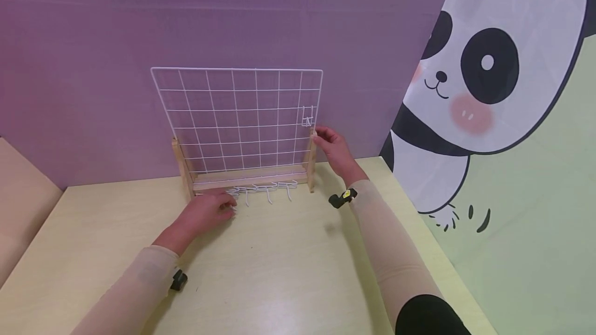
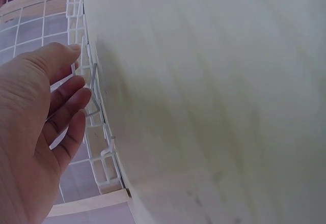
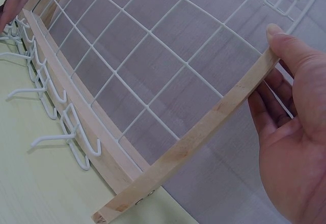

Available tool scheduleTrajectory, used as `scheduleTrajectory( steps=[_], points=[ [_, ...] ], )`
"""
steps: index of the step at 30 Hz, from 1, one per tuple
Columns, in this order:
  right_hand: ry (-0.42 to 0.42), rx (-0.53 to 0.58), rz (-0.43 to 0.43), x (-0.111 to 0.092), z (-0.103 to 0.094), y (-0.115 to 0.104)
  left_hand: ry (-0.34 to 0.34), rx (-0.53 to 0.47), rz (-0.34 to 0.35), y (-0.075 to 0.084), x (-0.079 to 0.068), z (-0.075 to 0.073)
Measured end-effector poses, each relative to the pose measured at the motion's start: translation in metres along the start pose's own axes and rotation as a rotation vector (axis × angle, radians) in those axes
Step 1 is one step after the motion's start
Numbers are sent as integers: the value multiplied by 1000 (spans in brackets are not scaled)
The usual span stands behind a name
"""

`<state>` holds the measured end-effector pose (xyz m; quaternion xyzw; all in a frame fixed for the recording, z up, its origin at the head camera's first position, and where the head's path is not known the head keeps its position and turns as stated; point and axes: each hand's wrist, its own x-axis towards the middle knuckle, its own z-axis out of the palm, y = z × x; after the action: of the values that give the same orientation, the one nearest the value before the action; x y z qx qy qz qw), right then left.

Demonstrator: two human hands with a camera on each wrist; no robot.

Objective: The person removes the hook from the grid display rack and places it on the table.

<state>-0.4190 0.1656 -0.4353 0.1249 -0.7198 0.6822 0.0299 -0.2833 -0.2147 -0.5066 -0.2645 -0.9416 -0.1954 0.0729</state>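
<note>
A white wire grid panel (image 1: 244,118) stands upright in a wooden base with two side posts. My right hand (image 1: 337,151) grips the top of the right wooden post (image 3: 188,137), thumb in front and fingers behind. My left hand (image 2: 35,102) is low at the base's front left, thumb and fingertips at a white wire hook (image 2: 94,104). Curled fingers partly hide that hook. Several more white hooks (image 3: 76,132) lie in a row along the base's front, prongs pointing outward. One small white hook piece (image 1: 307,117) hangs on the grid, high near its right edge.
The rack stands on a pale wood table (image 1: 274,273), close to a purple backdrop (image 1: 116,40). A panda picture (image 1: 507,118) covers the wall at right. A pale panel (image 1: 23,200) borders the table at left.
</note>
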Motion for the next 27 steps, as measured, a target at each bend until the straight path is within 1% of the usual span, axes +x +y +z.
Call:
scheduleTrajectory(
  steps=[4, 11, 18, 27],
  points=[
    [-1, -5, 8, 0, 0, 0, -2, 11, 3, 1, 0, 1],
    [-1, -12, 9, -1, 1, -1, -15, 28, -17, 0, 0, 1],
    [-2, 27, -16, 1, 2, 1, -28, 15, -37, 1, 0, 0],
    [-13, 12, -17, 3, 0, 2, -29, -33, -48, 1, -2, 0]
  ],
)
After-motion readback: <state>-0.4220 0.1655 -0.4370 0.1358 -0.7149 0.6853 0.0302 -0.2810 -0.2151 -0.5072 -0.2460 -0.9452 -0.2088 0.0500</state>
